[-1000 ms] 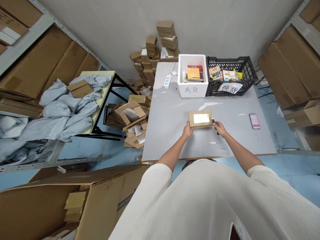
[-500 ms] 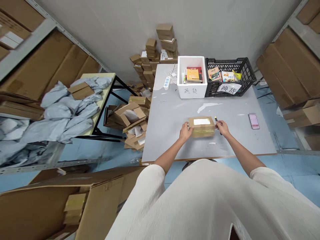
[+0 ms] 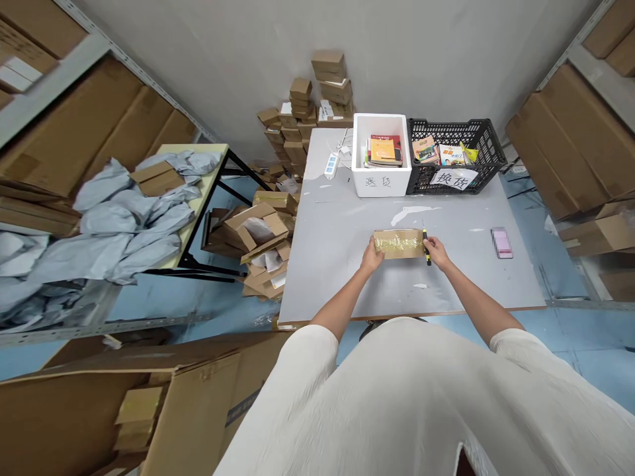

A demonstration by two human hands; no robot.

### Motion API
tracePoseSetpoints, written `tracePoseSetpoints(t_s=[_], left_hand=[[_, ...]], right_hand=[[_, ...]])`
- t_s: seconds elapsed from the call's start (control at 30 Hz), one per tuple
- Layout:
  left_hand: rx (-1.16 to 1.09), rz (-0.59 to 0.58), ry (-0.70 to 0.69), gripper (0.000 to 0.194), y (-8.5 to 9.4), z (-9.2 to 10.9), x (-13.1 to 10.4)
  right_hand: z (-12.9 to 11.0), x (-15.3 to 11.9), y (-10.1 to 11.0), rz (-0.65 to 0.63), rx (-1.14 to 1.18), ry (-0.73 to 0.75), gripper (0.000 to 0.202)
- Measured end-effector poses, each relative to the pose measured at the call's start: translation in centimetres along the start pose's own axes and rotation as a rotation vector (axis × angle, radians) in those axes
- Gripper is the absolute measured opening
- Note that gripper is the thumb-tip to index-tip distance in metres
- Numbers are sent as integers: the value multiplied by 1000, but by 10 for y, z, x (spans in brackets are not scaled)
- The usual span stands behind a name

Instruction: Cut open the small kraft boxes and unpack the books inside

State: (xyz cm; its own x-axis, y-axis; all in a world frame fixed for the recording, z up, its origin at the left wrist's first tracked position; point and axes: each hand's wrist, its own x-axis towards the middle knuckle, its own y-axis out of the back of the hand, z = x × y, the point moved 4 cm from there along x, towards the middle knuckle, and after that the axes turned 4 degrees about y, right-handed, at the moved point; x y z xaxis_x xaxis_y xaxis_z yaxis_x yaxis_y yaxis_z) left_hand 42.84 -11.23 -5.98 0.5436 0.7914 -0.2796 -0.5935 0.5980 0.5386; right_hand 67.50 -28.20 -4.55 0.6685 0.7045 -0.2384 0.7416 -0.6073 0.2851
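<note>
A small cardboard box [image 3: 399,244] is over the grey table, its face crossed by shiny tape and turned toward me. My left hand [image 3: 372,254] grips the box's left end, thumb on the near face. At the right end, my right hand [image 3: 436,252] is closed around a black and yellow utility knife [image 3: 426,248], its thin blade pointing away from me. The fingers of that hand also seem to steady the box; whether they press on it is hard to see.
On the table [image 3: 327,277] stand a white foam box [image 3: 381,184] with books and a black crate [image 3: 449,172]. A phone [image 3: 502,242] lies right, a power strip [image 3: 331,165] back left. Opened cartons [image 3: 262,231] are left of the table; a large carton [image 3: 208,396] is near left.
The box has been tipped: its white label is out of sight and the taped face shows. The knife in my right hand has swung more upright beside the box.
</note>
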Motion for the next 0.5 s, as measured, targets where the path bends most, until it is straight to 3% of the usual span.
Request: tracePoseSetpoints(t_s=[0.13, 0.3, 0.5], left_hand=[[6, -64, 79, 91, -2, 0, -4], [101, -94, 78, 89, 5, 4, -10], [178, -116, 108, 91, 5, 8, -5]], right_hand=[[3, -2, -1, -14, 44, -33, 69], [3, -2, 3, -18, 74, -57, 62], [1, 7, 2, 7, -18, -11, 59]])
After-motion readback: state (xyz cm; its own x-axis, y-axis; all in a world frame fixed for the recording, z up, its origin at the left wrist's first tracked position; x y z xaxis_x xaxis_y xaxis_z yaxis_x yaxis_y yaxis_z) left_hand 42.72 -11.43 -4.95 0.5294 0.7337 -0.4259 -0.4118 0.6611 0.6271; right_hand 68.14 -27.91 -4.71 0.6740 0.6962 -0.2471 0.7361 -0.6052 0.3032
